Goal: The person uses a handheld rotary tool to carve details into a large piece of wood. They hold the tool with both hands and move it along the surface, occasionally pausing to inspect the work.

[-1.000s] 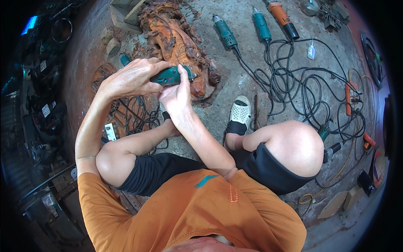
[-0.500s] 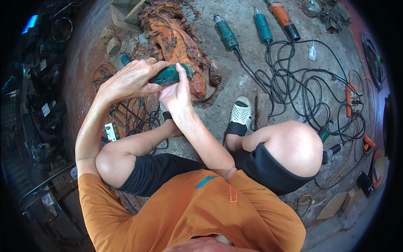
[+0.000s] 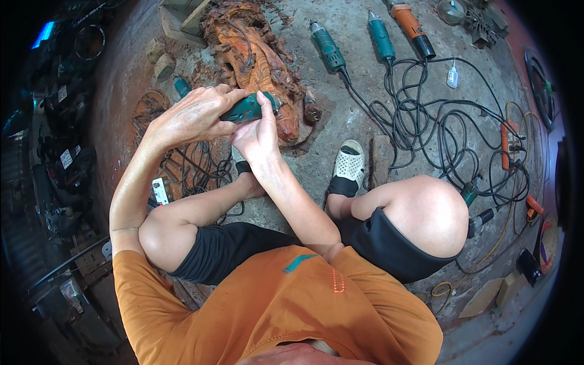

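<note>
A green die grinder point(image 3: 243, 109) lies across both my hands, its front end toward the right. My left hand point(image 3: 193, 115) wraps its rear part from above, with the fingers curled round the body. My right hand point(image 3: 257, 135) grips it nearer the front, thumb over the top and palm beneath. Just beyond the tool rests a carved reddish-brown piece of wood point(image 3: 261, 73), rough and root-like along its edges. The grinder's tip is at the near end of the carving; whether it touches the wood is hidden.
Two more green die grinders point(image 3: 328, 47) point(image 3: 380, 38) and an orange power tool point(image 3: 412, 29) lie at the far right. Tangled black cords point(image 3: 404, 115) run to an orange power strip point(image 3: 510, 145). A small bottle point(image 3: 452, 75) stands nearby. Wood blocks point(image 3: 164, 67) sit left of the carving.
Both hands and the grinder have shifted very slightly to the right along the carving's near end. My grip looks the same.
</note>
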